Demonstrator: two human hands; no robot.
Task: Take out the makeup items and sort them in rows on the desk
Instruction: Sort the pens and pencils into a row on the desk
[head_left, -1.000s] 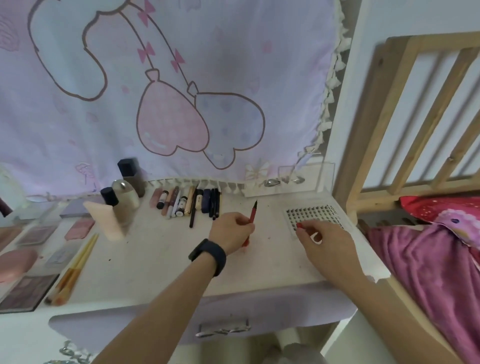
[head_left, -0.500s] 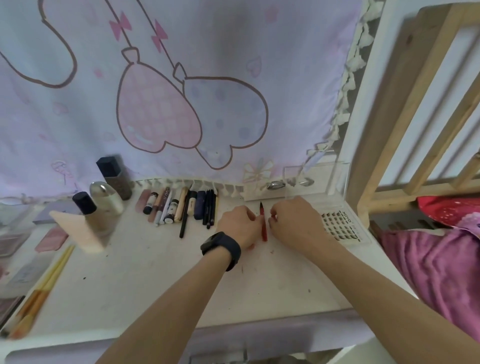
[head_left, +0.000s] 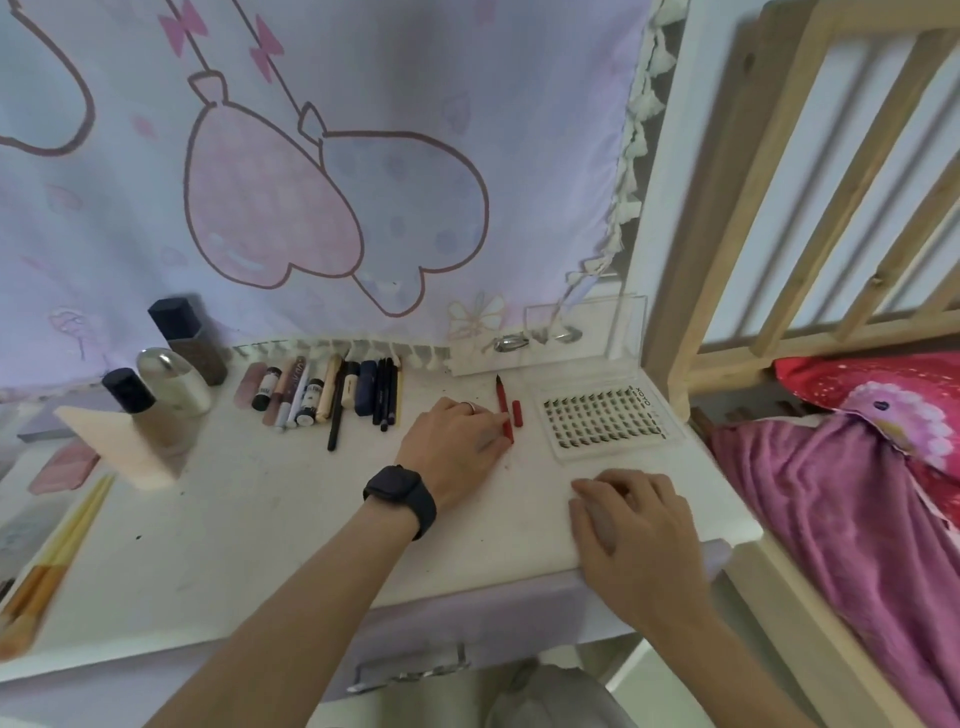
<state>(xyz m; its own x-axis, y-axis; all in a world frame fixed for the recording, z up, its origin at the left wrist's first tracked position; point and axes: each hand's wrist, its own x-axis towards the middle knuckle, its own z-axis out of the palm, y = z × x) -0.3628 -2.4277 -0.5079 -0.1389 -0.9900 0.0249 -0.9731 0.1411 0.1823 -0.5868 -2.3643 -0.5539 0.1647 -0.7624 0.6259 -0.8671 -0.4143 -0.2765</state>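
Left hand (head_left: 452, 447) pinches the uncapped liner (head_left: 502, 401), cap (head_left: 517, 414) beside it; right hand (head_left: 634, 519) lies slack, empty. Best recap, then lay it parallel to the row (head_left: 332, 397).

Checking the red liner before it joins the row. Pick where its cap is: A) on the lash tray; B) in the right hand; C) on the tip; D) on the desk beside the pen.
D: the red cap lies loose on the desk just right of the red liner, whose dark tip is bare.
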